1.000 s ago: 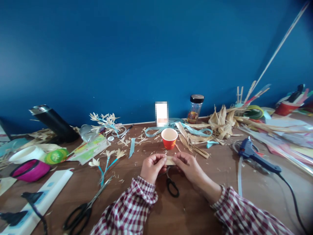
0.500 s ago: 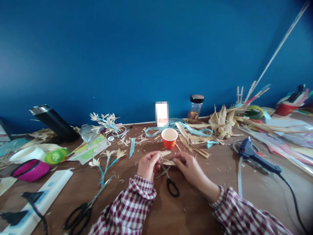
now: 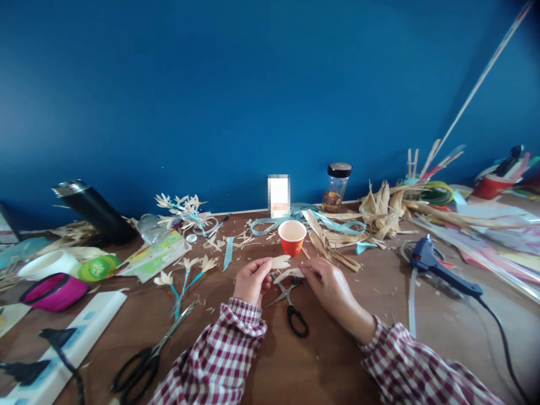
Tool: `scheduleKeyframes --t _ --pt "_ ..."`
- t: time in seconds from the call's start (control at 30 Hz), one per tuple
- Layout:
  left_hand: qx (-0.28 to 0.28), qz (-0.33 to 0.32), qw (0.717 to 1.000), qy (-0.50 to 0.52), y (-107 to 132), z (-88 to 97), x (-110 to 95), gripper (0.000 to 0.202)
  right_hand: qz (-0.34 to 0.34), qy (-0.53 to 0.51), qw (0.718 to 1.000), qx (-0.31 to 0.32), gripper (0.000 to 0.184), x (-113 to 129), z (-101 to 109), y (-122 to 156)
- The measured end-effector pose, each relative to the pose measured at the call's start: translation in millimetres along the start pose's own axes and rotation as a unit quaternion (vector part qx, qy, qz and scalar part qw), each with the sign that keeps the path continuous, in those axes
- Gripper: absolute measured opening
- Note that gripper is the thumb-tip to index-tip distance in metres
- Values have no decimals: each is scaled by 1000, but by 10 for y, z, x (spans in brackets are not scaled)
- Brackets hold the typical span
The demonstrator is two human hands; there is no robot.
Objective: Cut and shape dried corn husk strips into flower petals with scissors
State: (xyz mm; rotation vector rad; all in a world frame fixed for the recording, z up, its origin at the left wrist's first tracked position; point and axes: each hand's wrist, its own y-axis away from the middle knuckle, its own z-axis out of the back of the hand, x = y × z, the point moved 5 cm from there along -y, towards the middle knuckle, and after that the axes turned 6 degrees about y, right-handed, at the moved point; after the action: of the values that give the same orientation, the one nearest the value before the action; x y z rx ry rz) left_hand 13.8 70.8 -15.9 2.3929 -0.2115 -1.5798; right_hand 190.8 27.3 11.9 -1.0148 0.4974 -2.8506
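Observation:
Between thumb and fingers, my left hand [image 3: 252, 281] pinches a pale piece of corn husk [image 3: 280, 261] with a notched, petal-like end. My right hand [image 3: 328, 282] is closed on a second curved husk strip [image 3: 290, 274], just to the right of the first piece. Under both hands lies a pair of black-handled scissors [image 3: 291, 306] with its blades apart, partly covered by the husk and fingers. A red paper cup [image 3: 292, 241] stands just beyond my fingertips. Husk flowers on blue stems [image 3: 184, 284] lie to the left of my left hand.
Larger scissors [image 3: 145, 360] and a power strip [image 3: 76, 343] lie at the left. On the right is a blue glue gun [image 3: 442, 267] with its cord. Dried husks [image 3: 383, 211], blue ribbon [image 3: 337, 224], a lidded jar [image 3: 337, 188] and a black flask [image 3: 95, 211] line the back.
The husk pieces have turned, so the notched end of the left one shows and more of the right strip is visible. My hands have shifted only slightly.

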Motion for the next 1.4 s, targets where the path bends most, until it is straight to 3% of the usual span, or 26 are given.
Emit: scheduleKeyframes --t 0.27,0.5,0.6,0.73,0.83,1.0,1.4 --pt "-6 -62 994 -90 -18 16 5 27 -7 46 999 17 19 -1 -1 -7" --pt "-24 -38 998 -33 -18 40 -36 26 70 122 974 179 22 203 -110 141" --pt "-19 -30 999 -6 -22 42 -51 26 82 139 965 205 23 240 -113 175" --pt "-22 -36 998 49 -27 43 -93 25 52 158 978 125 16 167 -19 94" --pt "-27 -41 996 69 -37 48 -114 24 41 206 976 57 22 93 43 39" --pt "-37 -33 996 80 -73 71 -106 25 13 232 970 77 22 3 -24 24" --pt "-54 -44 995 72 -126 127 -104 22 1 117 990 82 10 -51 -41 -61"
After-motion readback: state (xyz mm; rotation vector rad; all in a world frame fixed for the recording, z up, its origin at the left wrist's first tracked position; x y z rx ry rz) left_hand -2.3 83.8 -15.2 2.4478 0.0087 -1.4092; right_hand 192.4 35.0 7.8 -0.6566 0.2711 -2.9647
